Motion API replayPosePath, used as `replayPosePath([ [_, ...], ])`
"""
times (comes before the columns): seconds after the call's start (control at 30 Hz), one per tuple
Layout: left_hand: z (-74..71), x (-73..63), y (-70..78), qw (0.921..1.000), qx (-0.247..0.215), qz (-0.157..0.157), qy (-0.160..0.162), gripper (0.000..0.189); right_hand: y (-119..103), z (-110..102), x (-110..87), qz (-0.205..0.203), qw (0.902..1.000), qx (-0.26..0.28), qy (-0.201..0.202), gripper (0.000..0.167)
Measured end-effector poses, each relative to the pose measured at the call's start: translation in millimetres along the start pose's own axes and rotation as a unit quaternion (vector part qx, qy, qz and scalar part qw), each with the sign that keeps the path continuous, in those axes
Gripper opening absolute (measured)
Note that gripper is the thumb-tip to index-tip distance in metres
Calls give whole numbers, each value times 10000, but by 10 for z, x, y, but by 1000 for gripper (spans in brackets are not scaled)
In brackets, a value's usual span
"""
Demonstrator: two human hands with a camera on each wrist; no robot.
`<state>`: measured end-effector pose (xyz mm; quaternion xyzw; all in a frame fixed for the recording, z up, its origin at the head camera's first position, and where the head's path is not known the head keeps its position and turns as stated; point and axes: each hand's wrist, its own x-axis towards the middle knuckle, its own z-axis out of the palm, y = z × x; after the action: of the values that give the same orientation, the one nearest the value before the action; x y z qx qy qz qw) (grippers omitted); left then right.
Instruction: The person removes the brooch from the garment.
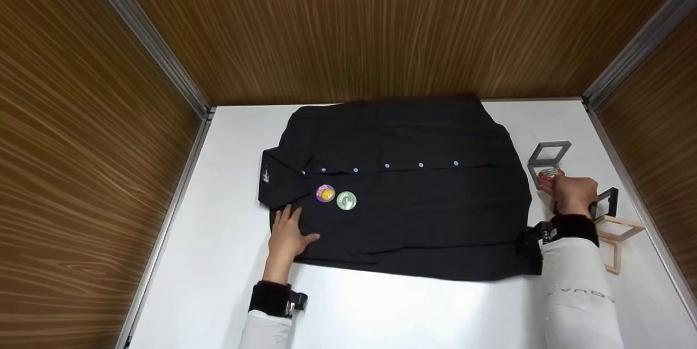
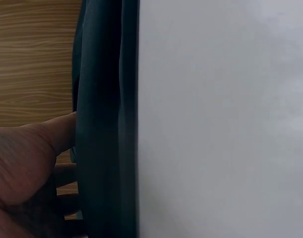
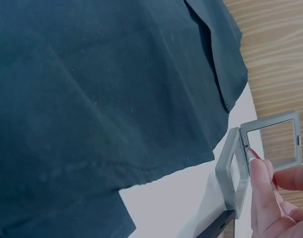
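Note:
A black button-up shirt [image 1: 435, 202] lies spread on the white table, its collar toward the left. Two round badges, one purple and yellow [image 1: 325, 193] and one green [image 1: 346, 200], sit on the shirt below the collar. My left hand [image 1: 288, 233] rests with fingers spread on the shirt near the collar. At the right, my right hand [image 1: 574, 192] pinches a red-rimmed round badge [image 1: 550, 173] between thumb and fingers. That badge is at the opened grey display frame [image 1: 550, 152], also seen in the right wrist view, partly hidden by my fingers.
Beside my right wrist stand an opened black frame [image 1: 611, 202] and an opened light wooden frame [image 1: 619, 227]. Wood-grain panels [image 1: 348, 28] wall the table at the back and both sides. White table surface [image 1: 381, 311] shows in front of the shirt.

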<state>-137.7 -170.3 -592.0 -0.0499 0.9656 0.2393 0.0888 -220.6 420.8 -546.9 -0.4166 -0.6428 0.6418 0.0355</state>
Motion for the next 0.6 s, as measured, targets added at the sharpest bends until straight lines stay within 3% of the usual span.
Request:
replayPosePath([
  [0.07,1,-3,-2,10000,-8,-2,8,84,-12,12,-10,155,9989,422,-147,7],
  [0.1,2,-3,-4,10000,-15,0,12,84,-18,22,-14,319,9950,910,-261,4],
  [0.27,11,1,-7,10000,-64,15,64,84,-34,28,-46,519,9865,1512,-359,11],
  [0.6,24,24,-4,9999,-135,52,78,83,-9,-8,-16,367,9953,813,-374,6],
])
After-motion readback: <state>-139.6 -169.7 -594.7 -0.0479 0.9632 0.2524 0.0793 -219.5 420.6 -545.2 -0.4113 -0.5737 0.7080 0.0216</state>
